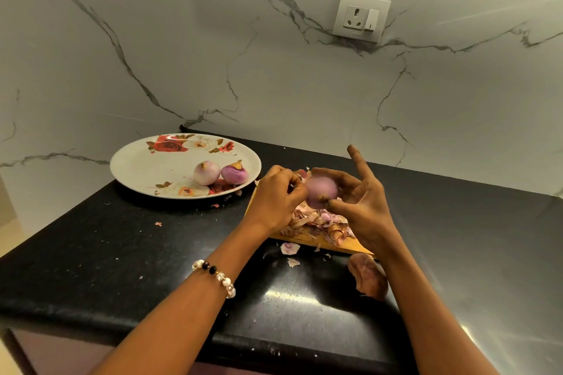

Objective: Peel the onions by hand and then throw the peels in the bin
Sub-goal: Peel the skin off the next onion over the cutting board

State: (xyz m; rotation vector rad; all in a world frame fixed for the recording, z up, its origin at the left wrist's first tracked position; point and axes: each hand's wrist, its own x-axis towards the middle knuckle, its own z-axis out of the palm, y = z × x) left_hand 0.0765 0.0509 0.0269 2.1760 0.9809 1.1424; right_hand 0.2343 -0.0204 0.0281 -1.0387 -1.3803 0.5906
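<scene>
A pale purple onion (320, 192) is held above a wooden cutting board (350, 246). My right hand (362, 207) holds it with thumb and curled fingers, the index finger pointing up. My left hand (275, 198) pinches at the onion's left side with curled fingers. A heap of onion peels (316, 222) lies on the board under the hands. Two peeled onions (206, 173) (234, 173) sit on a white floral plate (146, 167) at the left.
The black countertop (122, 253) carries scattered peel bits (290, 248) and one large brown peel (367, 275) near my right forearm. Marble walls with power sockets (361, 17) stand behind. The counter's front edge runs across the bottom. No bin is in view.
</scene>
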